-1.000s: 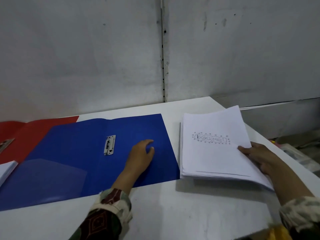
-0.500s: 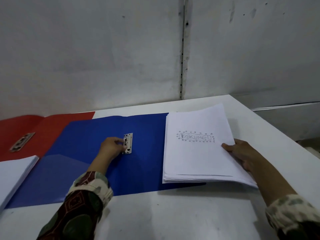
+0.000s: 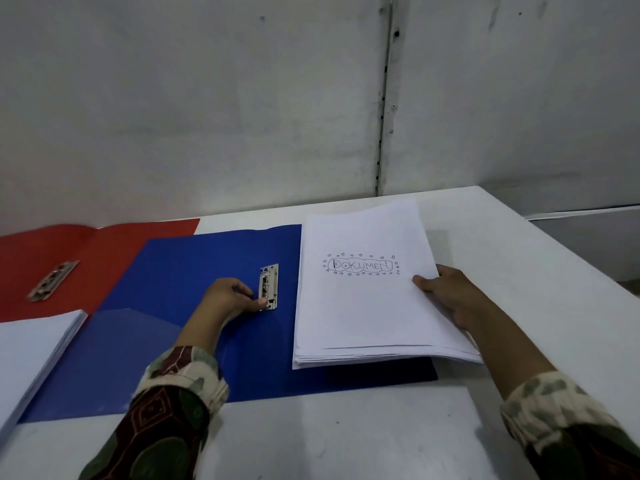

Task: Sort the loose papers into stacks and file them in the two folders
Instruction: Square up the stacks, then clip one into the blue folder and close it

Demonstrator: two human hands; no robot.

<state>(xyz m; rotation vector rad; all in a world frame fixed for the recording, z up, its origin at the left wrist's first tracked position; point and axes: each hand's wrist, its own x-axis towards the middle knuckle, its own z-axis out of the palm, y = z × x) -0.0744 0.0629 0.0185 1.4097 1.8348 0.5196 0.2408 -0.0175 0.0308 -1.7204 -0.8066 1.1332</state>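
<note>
Fingers of my left hand (image 3: 231, 296) pinch the clip (image 3: 269, 287) to lift it, while my right hand (image 3: 450, 295), at three o'clock, grips the stack (image 3: 363, 306), ready to slide under.

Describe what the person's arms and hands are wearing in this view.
Both hands are bare: the left hand and right hand show no gloves, rings or watch. Each arm has a long patterned sleeve: the left sleeve is dark green and maroon with geometric motifs and a pale mottled cuff; the right sleeve shows the same pale mottled cuff over dark fabric.
</note>
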